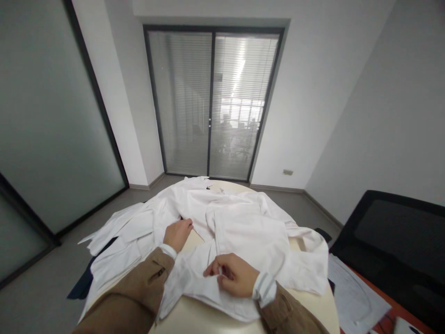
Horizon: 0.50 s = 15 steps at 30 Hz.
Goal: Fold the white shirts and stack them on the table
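A white long-sleeved garment (250,232), a shirt or a coat, lies spread and creased over a round cream table (177,319). Its cloth hangs past the left edge. My left hand (178,234) is closed at an edge of the cloth left of the middle; its fingertips are mostly hidden. Nearer to me, my right hand (236,274) pinches a fold of the same cloth between thumb and fingers. Both arms wear brown sleeves over pale cuffs.
Dark blue cloth (81,284) shows under the white one at the left edge. At right stand a black mesh chair (392,246) and a red-orange surface (378,292) bearing a clear plastic sheet (358,297). Glass doors with blinds (212,102) are at the back.
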Available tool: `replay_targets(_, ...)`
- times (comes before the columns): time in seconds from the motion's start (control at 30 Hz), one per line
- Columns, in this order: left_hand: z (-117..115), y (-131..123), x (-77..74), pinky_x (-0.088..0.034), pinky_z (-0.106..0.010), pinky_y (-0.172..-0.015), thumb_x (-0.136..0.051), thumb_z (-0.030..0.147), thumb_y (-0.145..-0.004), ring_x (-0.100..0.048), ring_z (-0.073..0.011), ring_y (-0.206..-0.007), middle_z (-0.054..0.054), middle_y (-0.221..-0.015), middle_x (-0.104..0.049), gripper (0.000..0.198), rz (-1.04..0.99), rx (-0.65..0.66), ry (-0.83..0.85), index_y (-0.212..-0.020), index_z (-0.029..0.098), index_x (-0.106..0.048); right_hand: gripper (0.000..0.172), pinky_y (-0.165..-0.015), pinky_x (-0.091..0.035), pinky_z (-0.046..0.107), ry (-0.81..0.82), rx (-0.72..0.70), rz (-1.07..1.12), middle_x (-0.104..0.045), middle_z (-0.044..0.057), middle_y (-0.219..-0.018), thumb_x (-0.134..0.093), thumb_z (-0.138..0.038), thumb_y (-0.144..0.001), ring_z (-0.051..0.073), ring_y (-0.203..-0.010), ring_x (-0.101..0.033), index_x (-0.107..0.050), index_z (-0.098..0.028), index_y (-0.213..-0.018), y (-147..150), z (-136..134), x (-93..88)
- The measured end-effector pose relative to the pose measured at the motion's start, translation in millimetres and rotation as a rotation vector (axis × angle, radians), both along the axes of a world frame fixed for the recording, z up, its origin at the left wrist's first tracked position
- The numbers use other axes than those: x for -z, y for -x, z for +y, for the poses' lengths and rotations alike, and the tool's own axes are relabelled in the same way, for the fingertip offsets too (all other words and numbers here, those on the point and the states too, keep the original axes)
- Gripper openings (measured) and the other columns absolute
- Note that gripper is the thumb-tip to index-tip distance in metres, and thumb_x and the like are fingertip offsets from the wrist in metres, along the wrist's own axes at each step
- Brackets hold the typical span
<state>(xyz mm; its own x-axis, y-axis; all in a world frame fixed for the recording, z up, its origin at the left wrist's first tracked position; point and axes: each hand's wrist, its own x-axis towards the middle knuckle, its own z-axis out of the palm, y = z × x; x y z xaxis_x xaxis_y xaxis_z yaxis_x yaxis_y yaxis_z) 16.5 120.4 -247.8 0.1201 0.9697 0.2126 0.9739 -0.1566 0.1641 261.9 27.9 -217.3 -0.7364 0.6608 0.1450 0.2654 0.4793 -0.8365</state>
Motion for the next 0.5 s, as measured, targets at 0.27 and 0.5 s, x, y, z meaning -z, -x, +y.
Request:
replay_targets(0.27,19,2,29.7,-0.047,-0.038,-0.095,-0.051,0.026,-0.090,-0.064,-0.0246,-0.107,-0.015,-0.129,-0.061,0.040,-0.495,0.165,-0.097,-0.129,0.016,-0.054,0.025,-0.054,-0.030,0.024,0.249,0.142,0.543,-0.051,-0.002,-0.066,-0.053,-0.041,-0.080,0.012,-0.058,-0.038,-0.036,-0.023,-0.074,-13,10,10.4)
replay_targets(0.5,21,-7,33.1,-0.051,-0.035,-0.092,-0.061,0.038,-0.084,-0.066,-0.0192,-0.100,-0.016,-0.136,-0.055,0.049,-1.117,0.225,0.189,-0.128,0.017,-0.050,0.035,-0.046,-0.022,0.024,0.508,0.159,0.858,-0.034,-0.006,-0.054,-0.055,-0.047,-0.074,0.010,-0.047,-0.026,-0.029,-0.025,-0.067,-17,14,6.6)
